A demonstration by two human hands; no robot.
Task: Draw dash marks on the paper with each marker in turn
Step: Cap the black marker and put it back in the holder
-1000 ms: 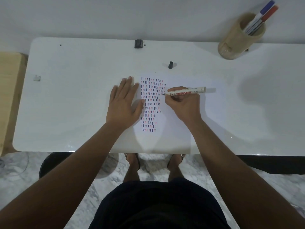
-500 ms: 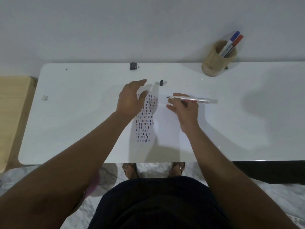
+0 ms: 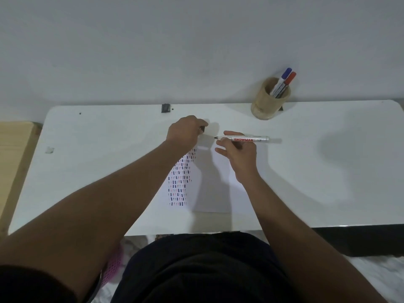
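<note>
White and smooth, the table (image 3: 87, 171) stands against a plain wall. Flat, thin paper (image 3: 209, 189) with rows of little dashes lies near the front edge. The right hand (image 3: 238, 154) pinches a round, hard marker (image 3: 242, 139) with its black tip bare. The left hand (image 3: 185, 132) curls round a small dark thing, maybe the cap (image 3: 202, 129). A missed cap could smear ink on fingers. A wooden cup (image 3: 270, 101) sits at the back edge.

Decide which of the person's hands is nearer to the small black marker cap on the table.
Left. The left hand is right at the black cap, fingertips closing on it. The right hand is off to the cap's right, holding the uncapped marker.
</note>
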